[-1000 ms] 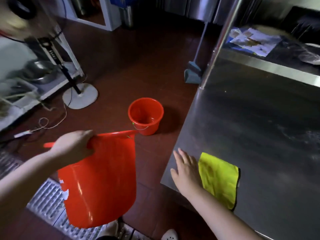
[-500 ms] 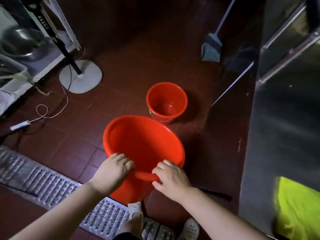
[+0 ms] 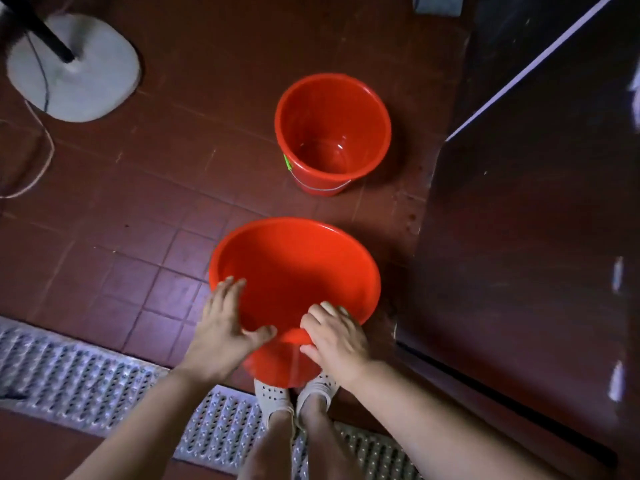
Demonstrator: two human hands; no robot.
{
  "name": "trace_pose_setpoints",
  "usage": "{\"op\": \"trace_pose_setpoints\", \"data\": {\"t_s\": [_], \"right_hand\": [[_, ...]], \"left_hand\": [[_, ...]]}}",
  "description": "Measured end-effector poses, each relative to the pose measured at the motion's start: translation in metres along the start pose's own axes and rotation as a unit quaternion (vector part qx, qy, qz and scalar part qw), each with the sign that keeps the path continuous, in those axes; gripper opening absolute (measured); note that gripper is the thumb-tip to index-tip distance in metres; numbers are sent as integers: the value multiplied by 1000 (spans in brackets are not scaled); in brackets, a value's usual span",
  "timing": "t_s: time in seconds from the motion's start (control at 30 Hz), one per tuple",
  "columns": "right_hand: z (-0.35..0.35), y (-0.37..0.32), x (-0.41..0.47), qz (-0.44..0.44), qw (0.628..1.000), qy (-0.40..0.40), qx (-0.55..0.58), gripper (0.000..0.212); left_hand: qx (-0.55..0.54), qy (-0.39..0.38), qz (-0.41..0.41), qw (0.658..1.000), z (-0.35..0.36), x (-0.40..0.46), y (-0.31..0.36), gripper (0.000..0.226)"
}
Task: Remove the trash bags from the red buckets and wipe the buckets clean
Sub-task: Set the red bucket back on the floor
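My left hand (image 3: 227,332) lies on the near-left rim of the wide red plastic bucket (image 3: 294,271). Its fingers are laid nearly straight along the outer wall and its thumb is hooked over the lip into the bowl, so the grip there is loose, more a steadying press than a clench. My right hand (image 3: 334,336) clasps the near-right rim of that same bucket, fingers curled over the edge and thumb underneath. The bucket sits directly between my two grips and just ahead of them, tipped a little toward me, its base just beyond my white perforated clogs (image 3: 273,398). Whether it touches the floor I cannot tell.

Farther ahead of my right grip, well apart, a smaller red plastic pail (image 3: 332,133) stands upright on the dark red tiled floor (image 3: 138,202), with no bag inside. Under my left forearm runs a metal drain grate (image 3: 69,372). To the right of my right grip rises the steel counter (image 3: 536,237).
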State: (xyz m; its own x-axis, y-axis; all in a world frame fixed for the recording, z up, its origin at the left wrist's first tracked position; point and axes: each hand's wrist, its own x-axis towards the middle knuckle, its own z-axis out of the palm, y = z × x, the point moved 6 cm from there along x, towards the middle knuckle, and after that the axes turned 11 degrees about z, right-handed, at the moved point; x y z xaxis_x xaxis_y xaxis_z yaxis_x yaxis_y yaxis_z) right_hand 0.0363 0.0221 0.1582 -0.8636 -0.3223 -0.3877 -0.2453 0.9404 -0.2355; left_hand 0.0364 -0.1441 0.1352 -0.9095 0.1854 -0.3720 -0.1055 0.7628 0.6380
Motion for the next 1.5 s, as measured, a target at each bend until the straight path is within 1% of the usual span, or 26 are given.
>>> {"op": "trace_pose_setpoints", "data": {"t_s": [0.03, 0.07, 0.1, 0.13, 0.17, 0.2, 0.27, 0.33, 0.47, 0.57, 0.67, 0.8, 0.9, 0.97, 1.07, 1.2, 1.3, 1.4, 1.43, 1.5], "right_hand": [[14, 7, 8, 3, 1000, -4, 0, 43], [28, 14, 15, 4, 1000, -8, 2, 43], [42, 19, 20, 2, 1000, -13, 3, 42], [54, 24, 24, -1, 1000, -17, 0, 42], [65, 28, 28, -6, 1000, -18, -5, 42], [75, 32, 30, -10, 1000, -17, -10, 42], [92, 42, 32, -12, 1000, -12, -10, 42], [107, 56, 30, -5, 1000, -9, -10, 40], [143, 76, 20, 17, 1000, -21, -9, 34], [171, 92, 17, 51, 998, -33, -3, 30], [192, 111, 20, 107, 993, -41, 30, 32], [221, 117, 24, 132, 988, -50, 67, 33], [234, 125, 30, 161, 980, -56, 98, 38], [241, 131, 32, 168, 977, -55, 118, 36], [246, 136, 34, 154, 976, -60, 144, 32], [242, 151, 34, 160, 975, -77, 134, 33], [240, 164, 36, 163, 970, -137, 118, 39], [228, 170, 42, 160, 964, -183, 111, 43], [220, 174, 44, 166, 962, -183, 114, 42], [196, 182, 51, 186, 961, -159, 130, 38]], "left_hand": [[-71, 17, -61, 995, 17, 7, -15, 97], [-131, 47, -114, 984, 33, 13, -29, 93], [-174, 82, -169, 967, 49, 19, -41, 84], [-197, 108, -227, 948, 65, 24, -53, 74], [-206, 117, -277, 931, 81, 28, -62, 67], [-206, 120, -311, 920, 96, 32, -70, 62], [-202, 131, -344, 907, 119, 40, -81, 54], [-217, 158, -345, 899, 134, 48, -85, 52], [-302, 211, -294, 882, 164, 55, -80, 51], [-361, 220, -249, 871, 188, 66, -74, 50], [-376, 192, -216, 880, 211, 80, -75, 47], [-348, 154, -201, 902, 234, 90, -85, 48], [-347, 119, -200, 909, 243, 100, -89, 52], [-347, 93, -192, 913, 246, 108, -89, 54], [-339, 71, -187, 919, 246, 115, -86, 56], [-352, 33, -185, 917, 245, 123, -69, 60], [-309, -12, -184, 933, 241, 136, -62, 66], [-265, -63, -210, 939, 230, 140, -55, 70], [-251, -65, -218, 941, 221, 141, -52, 70], [-217, -59, -218, 950, 195, 146, -42, 68]]}}
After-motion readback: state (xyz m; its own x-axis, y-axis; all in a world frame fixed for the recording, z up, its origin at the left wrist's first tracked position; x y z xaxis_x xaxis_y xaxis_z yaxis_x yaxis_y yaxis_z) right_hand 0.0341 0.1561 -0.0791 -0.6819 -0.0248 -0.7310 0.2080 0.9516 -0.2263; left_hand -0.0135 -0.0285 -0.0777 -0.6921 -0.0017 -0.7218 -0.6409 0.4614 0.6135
